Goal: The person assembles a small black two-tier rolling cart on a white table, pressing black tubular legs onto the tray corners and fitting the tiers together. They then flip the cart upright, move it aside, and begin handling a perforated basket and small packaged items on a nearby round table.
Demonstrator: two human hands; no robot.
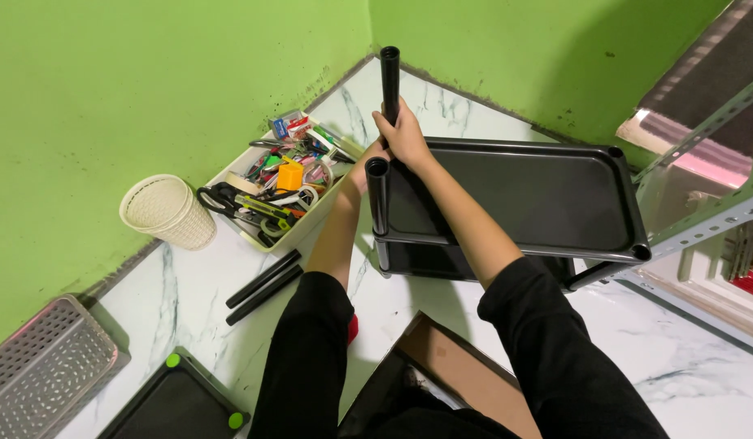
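Right hand (405,134) grips the upright black tube (389,81) at the corner of the black shelf tray (555,154); left hand is hidden behind it, can't tell its grip.

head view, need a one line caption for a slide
Both hands, right hand on top, grip an upright black tube at the corner of a black shelf tray on a marble floor.

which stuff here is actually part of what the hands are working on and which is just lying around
In hand:
right hand gripping black tube
left hand, mostly hidden
black shelf tray
two loose black tubes

Lying about:
tool bin
woven basket
grey crate
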